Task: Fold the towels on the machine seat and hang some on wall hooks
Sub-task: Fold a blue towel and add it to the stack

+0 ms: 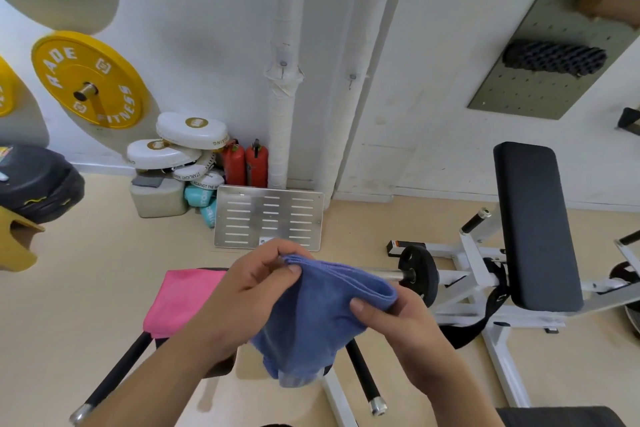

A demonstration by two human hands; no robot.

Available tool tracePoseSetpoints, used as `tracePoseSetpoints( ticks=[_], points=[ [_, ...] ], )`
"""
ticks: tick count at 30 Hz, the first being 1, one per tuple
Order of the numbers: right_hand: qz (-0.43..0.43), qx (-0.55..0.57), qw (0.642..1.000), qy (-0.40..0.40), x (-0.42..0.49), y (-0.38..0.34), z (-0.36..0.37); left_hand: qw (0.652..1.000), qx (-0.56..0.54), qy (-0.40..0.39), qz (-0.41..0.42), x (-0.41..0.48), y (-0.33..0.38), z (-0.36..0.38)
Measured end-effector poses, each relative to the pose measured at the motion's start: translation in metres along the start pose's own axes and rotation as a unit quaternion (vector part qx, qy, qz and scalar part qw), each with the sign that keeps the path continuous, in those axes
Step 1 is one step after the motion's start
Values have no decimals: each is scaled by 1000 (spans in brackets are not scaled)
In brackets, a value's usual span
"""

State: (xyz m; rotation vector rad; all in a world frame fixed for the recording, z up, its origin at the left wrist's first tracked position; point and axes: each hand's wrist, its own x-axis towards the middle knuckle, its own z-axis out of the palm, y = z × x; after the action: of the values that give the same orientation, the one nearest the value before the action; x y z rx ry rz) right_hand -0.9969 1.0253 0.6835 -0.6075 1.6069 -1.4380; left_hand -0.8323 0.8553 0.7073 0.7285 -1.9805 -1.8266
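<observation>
A blue towel (pixel 318 315) hangs folded between both hands in the lower middle of the view. My left hand (pixel 252 281) pinches its upper left corner. My right hand (pixel 391 319) grips the folded edge on the right. Under my left forearm lies a pink towel (pixel 180 302), flat on the machine seat, which it and my arms mostly hide. On the white wall above sit two small hooks: one hook (pixel 283 65) on a wrapped pipe and a second hook (pixel 352 78) to its right. Both hooks are bare.
A black padded bench (pixel 533 225) on a white frame stands at the right, with a small black weight plate (pixel 417 272) on a bar. A slotted metal plate (pixel 270 217), red extinguishers (pixel 246 163) and white pads (pixel 180 146) are at the wall. Black handles (pixel 114 374) flank the seat.
</observation>
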Motion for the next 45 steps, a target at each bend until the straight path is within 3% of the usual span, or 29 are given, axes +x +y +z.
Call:
tracePoseSetpoints(
  ticks=[5, 8, 12, 16, 20, 24, 27, 30, 34, 38, 41, 45],
  points=[
    [0, 32, 995, 95, 1, 0, 8, 995, 93, 37, -12, 2, -12, 0],
    [8, 40, 989, 143, 6, 0, 13, 996, 32, 44, -66, 2, -23, 7],
    [29, 84, 976, 200, 12, 3, 12, 981, -38, -42, -186, -3, -52, 11],
    [68, 107, 963, 238, 17, 16, -1, 989, -5, -11, -149, -6, -54, 17],
    [160, 88, 962, 201, 16, 39, -6, 996, 26, 10, -91, 0, -41, 23],
    [218, 84, 968, 88, 7, 66, 4, 997, 61, 39, -35, 5, -42, 22],
    [179, 87, 978, 58, 6, 73, 8, 994, 55, 88, -41, 9, -46, 15],
    [105, -14, 990, 96, 9, 66, 6, 986, 100, 113, -73, 15, -51, 2],
    [50, -190, 975, 100, 15, 46, 8, 978, 191, 1, -85, 15, -53, -7],
    [3, -277, 954, 118, 20, 33, 14, 928, 366, -39, -58, 20, -72, 3],
    [-25, -322, 938, 129, 19, 28, 6, 932, 360, -25, -28, 22, -83, 2],
    [-3, -291, 950, 116, 18, 25, -11, 952, 307, -11, -22, 24, -73, -9]
  ],
)
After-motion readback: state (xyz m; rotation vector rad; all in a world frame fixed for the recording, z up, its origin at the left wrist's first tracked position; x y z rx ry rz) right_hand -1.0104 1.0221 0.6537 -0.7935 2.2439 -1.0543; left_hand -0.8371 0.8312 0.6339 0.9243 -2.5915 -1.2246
